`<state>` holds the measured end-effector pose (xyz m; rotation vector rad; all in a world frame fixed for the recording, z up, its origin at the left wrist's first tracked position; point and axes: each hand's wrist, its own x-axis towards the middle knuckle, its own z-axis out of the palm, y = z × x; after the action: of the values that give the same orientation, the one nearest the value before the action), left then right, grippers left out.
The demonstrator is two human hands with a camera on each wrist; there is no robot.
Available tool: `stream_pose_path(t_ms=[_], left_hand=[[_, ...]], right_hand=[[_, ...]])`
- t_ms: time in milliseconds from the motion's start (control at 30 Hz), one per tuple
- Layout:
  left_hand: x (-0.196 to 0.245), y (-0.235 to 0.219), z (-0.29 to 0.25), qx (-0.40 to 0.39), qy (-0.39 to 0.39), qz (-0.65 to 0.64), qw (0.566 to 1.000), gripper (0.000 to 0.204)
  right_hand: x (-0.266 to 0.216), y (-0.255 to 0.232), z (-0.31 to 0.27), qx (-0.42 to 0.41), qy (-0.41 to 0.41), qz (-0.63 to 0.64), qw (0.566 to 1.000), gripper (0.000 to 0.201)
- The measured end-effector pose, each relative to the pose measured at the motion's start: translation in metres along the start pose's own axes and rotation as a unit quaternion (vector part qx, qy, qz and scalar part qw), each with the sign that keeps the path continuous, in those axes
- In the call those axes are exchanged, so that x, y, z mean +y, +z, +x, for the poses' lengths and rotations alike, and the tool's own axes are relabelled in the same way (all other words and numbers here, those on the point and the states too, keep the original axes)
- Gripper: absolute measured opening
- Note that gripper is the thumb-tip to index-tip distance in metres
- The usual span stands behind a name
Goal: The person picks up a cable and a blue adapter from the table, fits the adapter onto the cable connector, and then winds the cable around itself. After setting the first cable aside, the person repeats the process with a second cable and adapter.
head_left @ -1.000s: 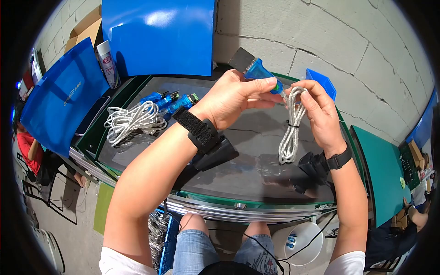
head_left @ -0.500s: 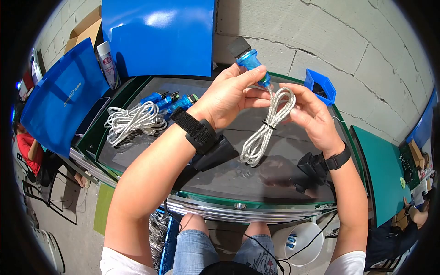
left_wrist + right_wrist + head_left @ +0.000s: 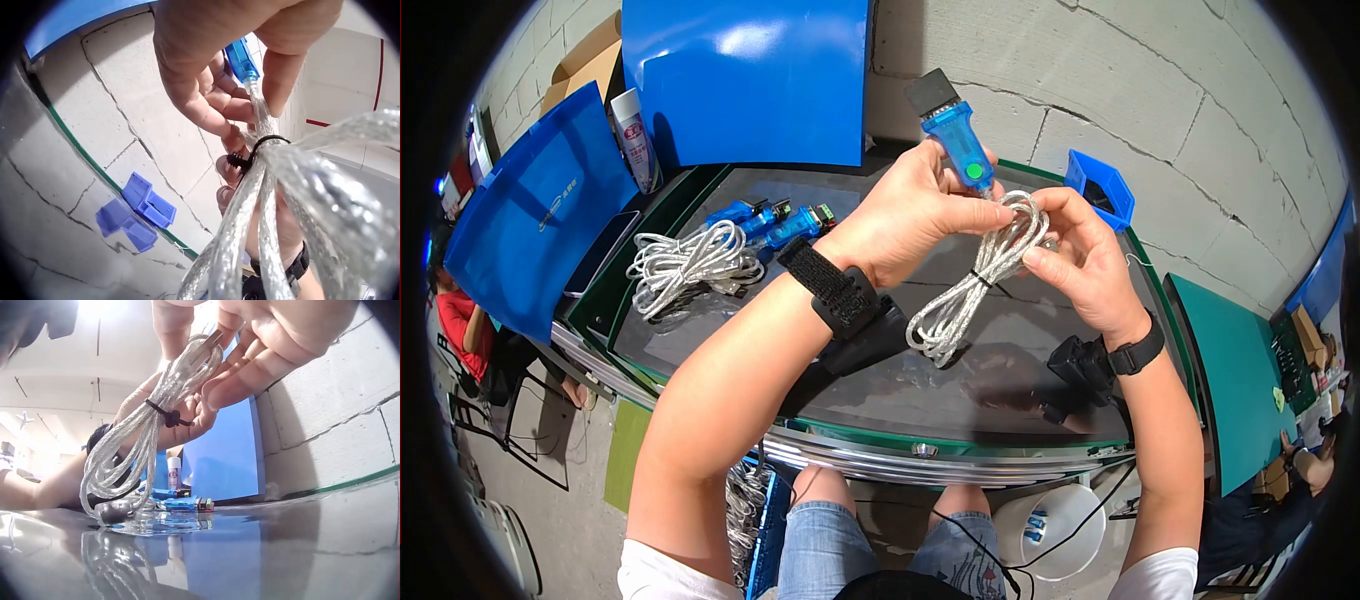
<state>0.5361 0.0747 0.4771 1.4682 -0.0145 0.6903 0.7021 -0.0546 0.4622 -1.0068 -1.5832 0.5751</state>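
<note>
In the head view my left hand (image 3: 920,210) pinches the upper end of a silver cable (image 3: 950,320), thumb across the strands. The cable's translucent blue connector (image 3: 956,140) points up behind that thumb, with a green dot and a black cap (image 3: 931,92) on its end. A black tie (image 3: 990,283) binds the coil, which hangs over the dark tabletop. My right hand (image 3: 1095,265) holds the coil's top loop between thumb and fingers. A metal USB plug (image 3: 211,342) shows beside that hand's fingers in the right wrist view.
Other coiled cables (image 3: 695,262) with blue connectors (image 3: 798,226) lie on the tabletop's left. A blue bin (image 3: 1100,188) sits at the back right edge, a spray can (image 3: 637,140) at the back left. Below stand a white bucket (image 3: 1065,545) and a blue crate (image 3: 772,530) of cables.
The coil has swung left and tilted, its lower end further left. The connector has turned more upright, showing its green dot. My left thumb has shifted down onto the cable beside my right fingers.
</note>
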Motion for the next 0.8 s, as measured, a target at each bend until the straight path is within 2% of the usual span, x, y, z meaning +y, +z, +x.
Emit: stream_pose_path(t_ms=[67,400,500,667,800], left_hand=[[-0.0016,-0.0022,0.0004,0.012,-0.011,-0.019,1.0,0.05],[0.0011,-0.0024,0.0005,0.022,-0.018,-0.084,0.996,0.048],[0.0046,-0.0018,-0.0014,0.02,-0.037,-0.1,0.994,0.05],[0.0031,-0.0046,-0.0011,-0.016,-0.018,-0.091,0.996,0.055],[0.0043,0.0038,-0.0024,0.0,-0.019,-0.087,0.996,0.063]], right_hand=[[-0.0017,-0.0005,-0.0006,0.0,0.019,0.009,1.0,0.03],[-0.0029,-0.0022,-0.0009,0.011,-0.002,0.029,1.0,0.026],[-0.005,-0.0007,-0.0012,0.02,-0.011,0.02,1.0,0.026],[-0.0069,0.0027,-0.0011,0.038,-0.033,0.017,0.999,0.028],[-0.0021,-0.0016,0.0003,0.045,-0.027,0.012,0.999,0.03]])
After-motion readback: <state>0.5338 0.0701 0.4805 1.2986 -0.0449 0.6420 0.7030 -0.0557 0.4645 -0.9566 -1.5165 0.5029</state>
